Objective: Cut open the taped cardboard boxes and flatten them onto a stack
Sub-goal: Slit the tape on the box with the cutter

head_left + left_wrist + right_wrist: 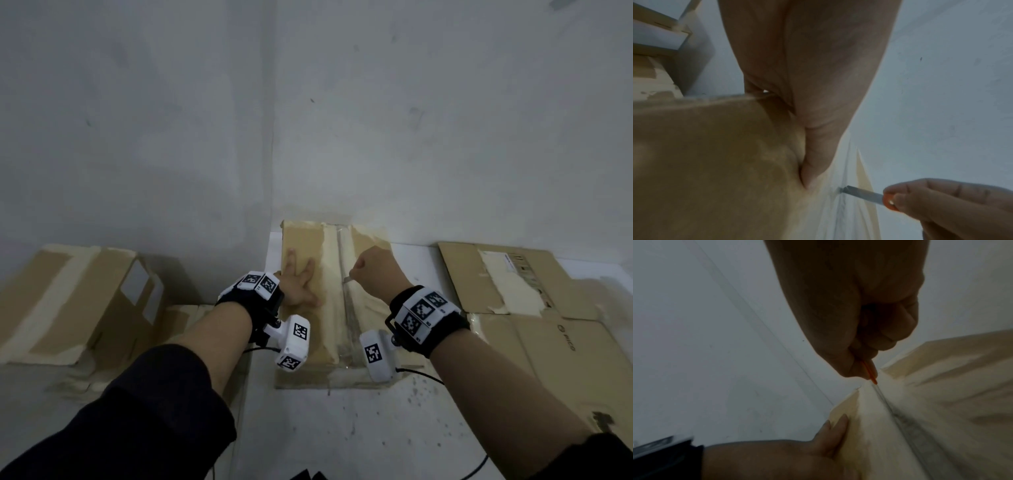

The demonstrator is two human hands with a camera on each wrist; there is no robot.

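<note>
Both forearms fill the lower head view, each with a wrist camera. Left hand [298, 287] lies flat, fingers [291, 258] spread, pressing on the taped box [305, 240] in the middle of the desk [359, 428]. Right hand [375, 274] has fingers curled round an orange-handled knife [865, 194], blade tip in the clear tape [346, 246] along the box's centre seam. 1 more taped box [68, 301] sits left; flattened cardboard [513, 291] lies right.
</note>
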